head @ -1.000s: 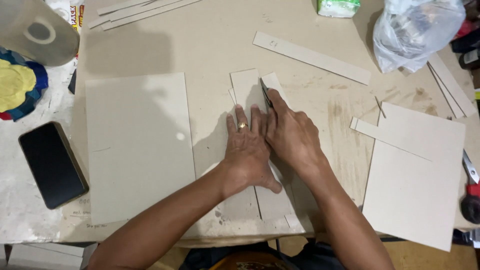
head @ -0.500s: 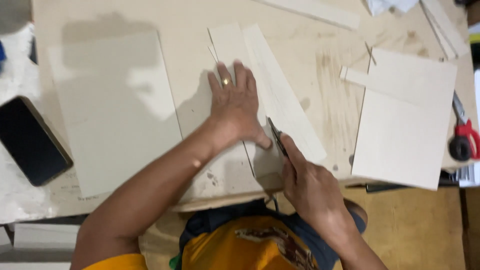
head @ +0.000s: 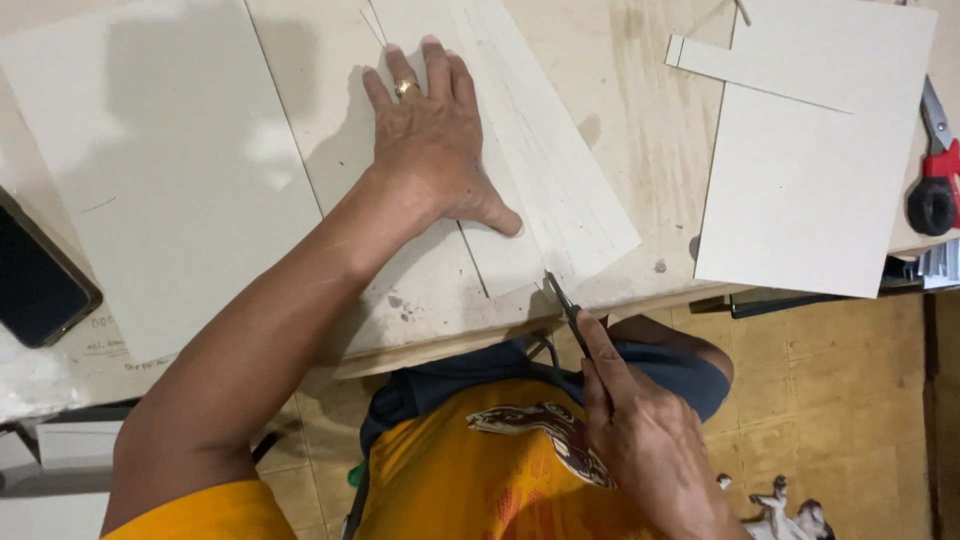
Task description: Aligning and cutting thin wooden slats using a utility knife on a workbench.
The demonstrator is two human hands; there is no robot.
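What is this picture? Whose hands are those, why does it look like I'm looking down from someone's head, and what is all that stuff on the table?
The camera sits on a person's head and looks down, so you see their own two arms, orange shirt and a wooden table. No machine here, just bare hands. The left hand, wearing a ring, presses flat on a strip of grey cardboard at the table's near edge. The right hand grips a thin cutter knife; its tip is at the strip's near end. A big cardboard sheet lies to the left, next to a black phone. Another cardboard sheet lies to the right, with red-handled scissors beside it.
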